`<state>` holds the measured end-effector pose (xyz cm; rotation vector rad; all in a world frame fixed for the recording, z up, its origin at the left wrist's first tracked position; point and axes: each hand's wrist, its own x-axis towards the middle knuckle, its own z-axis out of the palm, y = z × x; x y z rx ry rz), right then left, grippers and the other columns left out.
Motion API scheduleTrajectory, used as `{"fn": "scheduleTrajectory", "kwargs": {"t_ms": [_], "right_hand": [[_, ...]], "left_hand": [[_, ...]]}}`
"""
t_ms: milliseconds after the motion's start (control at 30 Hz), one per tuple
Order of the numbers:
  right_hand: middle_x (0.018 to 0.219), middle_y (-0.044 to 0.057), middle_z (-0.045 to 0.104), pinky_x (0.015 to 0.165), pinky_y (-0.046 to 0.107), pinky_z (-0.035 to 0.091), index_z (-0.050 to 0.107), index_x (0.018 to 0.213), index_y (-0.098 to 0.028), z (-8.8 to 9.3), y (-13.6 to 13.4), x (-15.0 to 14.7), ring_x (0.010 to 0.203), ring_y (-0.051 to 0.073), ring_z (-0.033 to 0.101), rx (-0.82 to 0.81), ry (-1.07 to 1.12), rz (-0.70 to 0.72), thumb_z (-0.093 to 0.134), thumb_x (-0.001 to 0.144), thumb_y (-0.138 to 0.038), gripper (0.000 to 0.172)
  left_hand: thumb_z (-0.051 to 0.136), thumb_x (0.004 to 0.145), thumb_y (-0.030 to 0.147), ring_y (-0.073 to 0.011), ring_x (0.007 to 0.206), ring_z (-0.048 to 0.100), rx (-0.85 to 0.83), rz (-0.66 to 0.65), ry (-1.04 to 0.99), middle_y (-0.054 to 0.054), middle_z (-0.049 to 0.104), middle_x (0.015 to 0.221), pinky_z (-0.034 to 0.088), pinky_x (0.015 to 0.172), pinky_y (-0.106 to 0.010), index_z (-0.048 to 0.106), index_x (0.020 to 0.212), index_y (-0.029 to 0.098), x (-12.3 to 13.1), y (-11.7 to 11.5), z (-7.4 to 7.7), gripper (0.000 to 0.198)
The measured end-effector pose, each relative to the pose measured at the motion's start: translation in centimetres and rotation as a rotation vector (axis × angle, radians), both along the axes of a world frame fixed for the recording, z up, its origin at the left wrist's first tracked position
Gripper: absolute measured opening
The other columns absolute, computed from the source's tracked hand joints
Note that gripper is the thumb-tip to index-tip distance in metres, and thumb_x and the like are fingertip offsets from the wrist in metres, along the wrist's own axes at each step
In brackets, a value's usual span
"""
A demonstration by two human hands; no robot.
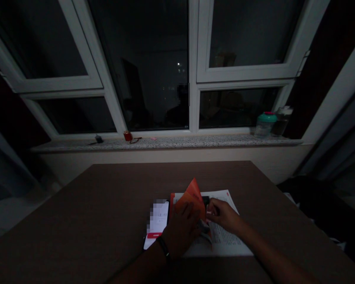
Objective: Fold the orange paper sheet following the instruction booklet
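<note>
An orange sheet of paper (192, 195) stands partly folded up off the brown table (106, 205), over a printed white page (225, 236). My left hand (182, 232), with a dark band at the wrist, is closed on the orange paper's lower part. My right hand (221, 215) pinches the paper's right edge with curled fingers. A small dark thing (205, 200) shows between the paper and my right hand; what it is I cannot make out. A lit phone (157, 225) lies flat just left of my left hand.
A stone windowsill (165, 142) runs behind the table under dark windows. On it sit a small red object (127, 136), a small dark object (98, 139) at the left, and a teal-lidded jar (264, 124) beside a clear bottle (282, 120) at the right.
</note>
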<state>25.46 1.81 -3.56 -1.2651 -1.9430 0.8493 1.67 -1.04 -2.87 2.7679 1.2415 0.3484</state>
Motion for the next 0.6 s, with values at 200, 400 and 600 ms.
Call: {"fn": "scheduleTrajectory", "kwargs": {"t_ms": [200,400,600], "right_hand": [[0.078,-0.002,0.056,0.064,0.025,0.039,0.056,0.080,-0.021,0.3,0.2,0.2,0.072,0.015,0.053,0.132,-0.062,-0.010,0.065,0.080,-0.015,0.011],[0.087,0.000,0.056,0.072,0.027,0.042,0.055,0.083,-0.022,0.8,-0.2,0.4,0.081,0.017,0.054,0.170,-0.045,0.073,0.063,0.080,-0.010,0.014],[0.086,0.000,0.055,0.072,0.027,0.041,0.056,0.083,-0.022,1.2,-0.3,0.3,0.080,0.017,0.053,0.150,-0.056,0.074,0.064,0.079,-0.010,0.015]], "left_hand": [[0.052,0.100,0.039,-0.0347,0.143,0.029,0.009,0.047,0.022,-0.013,0.035,0.155,0.023,0.112,-0.063,0.044,0.144,0.021,0.0,-0.1,1.0,0.048],[0.052,0.100,0.026,-0.0318,0.137,0.036,-0.013,0.058,0.017,-0.011,0.042,0.149,0.029,0.112,-0.054,0.053,0.135,0.019,0.5,-0.3,2.1,0.036],[0.050,0.099,0.015,-0.0260,0.125,0.046,-0.005,-0.065,0.035,-0.007,0.052,0.135,0.037,0.105,-0.043,0.050,0.137,0.030,0.8,-0.1,2.1,0.041]]}}
